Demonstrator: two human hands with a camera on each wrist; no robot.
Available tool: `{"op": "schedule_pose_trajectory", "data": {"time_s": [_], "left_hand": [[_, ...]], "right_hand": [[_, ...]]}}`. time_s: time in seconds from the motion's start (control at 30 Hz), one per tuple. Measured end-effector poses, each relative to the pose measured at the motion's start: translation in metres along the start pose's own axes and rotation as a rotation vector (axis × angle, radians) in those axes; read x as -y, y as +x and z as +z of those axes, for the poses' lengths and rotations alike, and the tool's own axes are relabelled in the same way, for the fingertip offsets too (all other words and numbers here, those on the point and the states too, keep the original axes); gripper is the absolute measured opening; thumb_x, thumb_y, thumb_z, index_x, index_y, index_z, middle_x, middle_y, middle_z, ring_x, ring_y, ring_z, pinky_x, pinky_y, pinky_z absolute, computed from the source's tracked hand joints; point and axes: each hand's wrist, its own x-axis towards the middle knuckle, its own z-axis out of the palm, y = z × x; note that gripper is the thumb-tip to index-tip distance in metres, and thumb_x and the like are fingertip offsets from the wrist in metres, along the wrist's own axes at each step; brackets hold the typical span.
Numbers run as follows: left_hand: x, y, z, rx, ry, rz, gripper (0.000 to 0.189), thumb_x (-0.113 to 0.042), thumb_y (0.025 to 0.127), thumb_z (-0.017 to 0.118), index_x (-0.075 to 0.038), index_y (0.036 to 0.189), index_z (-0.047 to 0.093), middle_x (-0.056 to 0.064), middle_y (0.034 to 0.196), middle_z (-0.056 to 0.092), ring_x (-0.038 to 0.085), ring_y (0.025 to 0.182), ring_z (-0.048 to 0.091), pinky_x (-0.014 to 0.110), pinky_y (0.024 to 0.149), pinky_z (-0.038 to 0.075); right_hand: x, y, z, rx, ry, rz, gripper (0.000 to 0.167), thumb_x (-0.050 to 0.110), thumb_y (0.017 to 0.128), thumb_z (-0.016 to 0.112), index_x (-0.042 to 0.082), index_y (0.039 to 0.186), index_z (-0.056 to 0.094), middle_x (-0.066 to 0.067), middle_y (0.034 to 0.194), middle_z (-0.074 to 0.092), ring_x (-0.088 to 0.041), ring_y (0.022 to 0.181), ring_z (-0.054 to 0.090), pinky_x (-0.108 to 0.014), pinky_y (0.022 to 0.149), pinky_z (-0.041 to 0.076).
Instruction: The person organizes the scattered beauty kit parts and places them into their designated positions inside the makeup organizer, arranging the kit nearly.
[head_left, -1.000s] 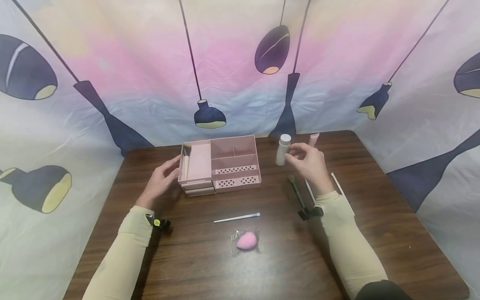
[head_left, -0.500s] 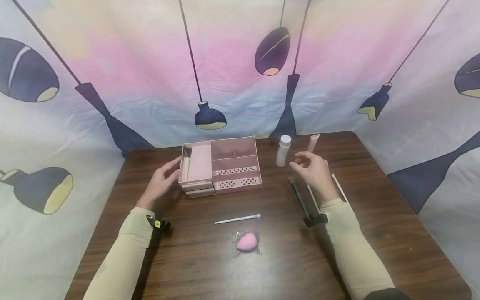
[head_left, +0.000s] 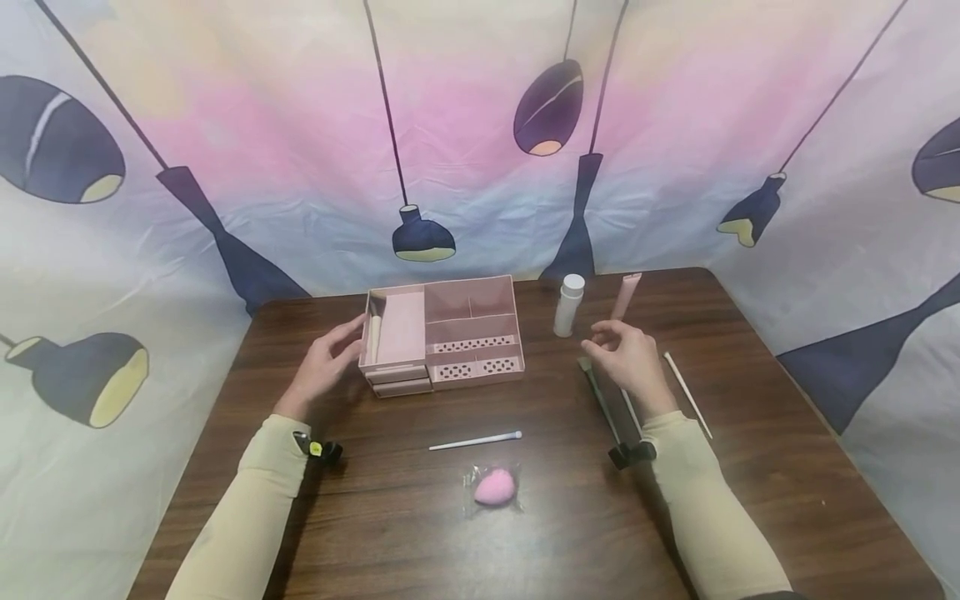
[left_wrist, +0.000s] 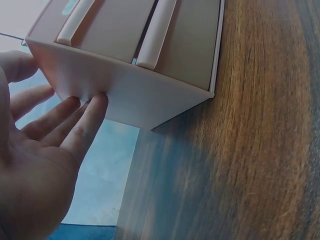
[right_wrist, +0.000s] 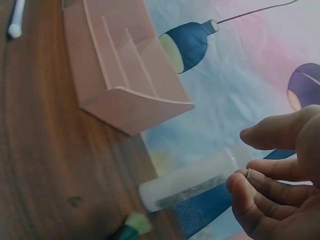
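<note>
A pink desktop organizer (head_left: 401, 329) stands at the back of the table, with a makeup brush (head_left: 376, 329) upright in its left compartment. My left hand (head_left: 324, 367) rests its fairly straight fingertips against the organizer's left side wall, as the left wrist view shows. My right hand (head_left: 628, 360) hovers right of a white capped bottle (head_left: 568, 307), its fingers loosely bent and holding nothing. A pink tube (head_left: 626, 296) stands just behind that hand. Below it lie a green-handled brush (head_left: 597, 396) and a thin white stick (head_left: 630, 407), partly hidden by the wrist.
A white slim brush (head_left: 476, 441) lies across the middle of the wooden table (head_left: 390, 525). Nearer me is a pink makeup sponge (head_left: 495, 487) in clear wrap. Another thin white stick (head_left: 687, 396) lies right of my right hand. A printed cloth (head_left: 480, 150) hangs behind.
My right hand has drawn away from the white bottle, to the right and slightly toward me. The bottle stays standing. My left hand remains at the organizer.
</note>
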Motion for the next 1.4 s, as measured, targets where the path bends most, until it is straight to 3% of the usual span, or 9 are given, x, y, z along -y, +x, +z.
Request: {"op": "schedule_pose_trajectory", "data": {"time_s": [0.23,0.47,0.57,0.7,0.8,0.93,1.0,1.17,1.4], "left_hand": [[0.003,-0.001,0.001,0.0,-0.006,0.0,0.05,-0.018,0.099,0.057,-0.011,0.147,0.045,0.02,0.148,0.045,0.039,0.136,0.04,0.057,0.111,0.032],[-0.025,-0.007,-0.003,0.019,-0.015,-0.009,0.049,-0.01,0.098,0.056,0.001,0.144,0.044,0.026,0.146,0.045,0.043,0.133,0.043,0.055,0.108,0.037],[-0.032,-0.009,-0.005,0.019,-0.001,-0.018,0.049,-0.01,0.099,0.055,0.001,0.144,0.044,0.025,0.145,0.045,0.04,0.133,0.044,0.037,0.108,0.041],[-0.033,-0.01,-0.005,0.019,-0.018,-0.016,0.048,-0.01,0.099,0.055,0.002,0.144,0.044,0.026,0.145,0.045,0.04,0.132,0.044,0.007,0.096,0.039],[-0.033,-0.01,-0.004,0.02,-0.035,-0.008,0.048,-0.01,0.099,0.055,0.003,0.144,0.043,0.027,0.146,0.044,0.042,0.131,0.044,0.002,0.091,0.036],[-0.032,-0.009,-0.004,0.019,-0.025,-0.013,0.049,-0.01,0.099,0.055,0.002,0.145,0.043,0.025,0.146,0.044,0.04,0.133,0.043,0.014,0.099,0.042],[-0.033,-0.009,-0.004,0.019,-0.02,-0.017,0.049,-0.01,0.099,0.054,0.002,0.145,0.043,0.025,0.147,0.044,0.04,0.134,0.043,0.03,0.105,0.044],[-0.034,-0.008,-0.005,0.022,-0.016,-0.011,0.049,-0.009,0.099,0.055,0.003,0.144,0.042,0.027,0.146,0.043,0.043,0.135,0.04,0.057,0.109,0.035],[-0.035,-0.007,-0.004,0.024,-0.034,-0.018,0.049,-0.008,0.098,0.055,0.003,0.144,0.042,0.028,0.147,0.042,0.045,0.136,0.038,0.059,0.111,0.032]], "right_hand": [[-0.01,-0.004,0.01,0.03,-0.057,0.001,0.038,0.03,0.089,0.07,0.005,0.117,0.067,-0.01,0.097,0.074,-0.023,0.083,0.071,-0.031,0.063,0.052],[-0.012,-0.007,0.015,0.057,-0.069,0.005,0.04,0.032,0.088,0.069,0.006,0.118,0.066,-0.009,0.098,0.073,-0.022,0.083,0.07,-0.031,0.064,0.051],[-0.014,-0.007,0.018,0.06,-0.072,0.003,0.04,0.032,0.088,0.069,0.005,0.117,0.066,-0.01,0.098,0.073,-0.023,0.083,0.07,-0.032,0.065,0.052],[-0.018,-0.007,0.021,0.061,-0.083,0.013,0.04,0.032,0.088,0.07,0.005,0.117,0.066,-0.01,0.098,0.073,-0.023,0.084,0.069,-0.036,0.068,0.053],[-0.021,-0.008,0.023,0.067,-0.096,0.021,0.041,0.032,0.089,0.07,0.004,0.118,0.066,-0.01,0.099,0.073,-0.023,0.085,0.069,-0.039,0.072,0.054],[-0.025,-0.008,0.025,0.06,-0.113,0.017,0.042,0.033,0.088,0.07,0.003,0.117,0.066,-0.011,0.098,0.074,-0.024,0.086,0.069,-0.042,0.074,0.054],[-0.027,-0.008,0.025,0.058,-0.12,0.019,0.041,0.033,0.088,0.07,0.003,0.116,0.066,-0.011,0.097,0.074,-0.024,0.085,0.068,-0.042,0.073,0.054],[-0.028,-0.009,0.026,0.073,-0.125,0.041,0.04,0.033,0.089,0.069,0.003,0.115,0.066,-0.011,0.098,0.074,-0.023,0.084,0.068,-0.039,0.071,0.054],[-0.034,-0.01,0.026,0.073,-0.123,0.046,0.037,0.032,0.089,0.069,0.003,0.113,0.067,-0.011,0.097,0.073,-0.023,0.084,0.068,-0.04,0.071,0.054]]}}
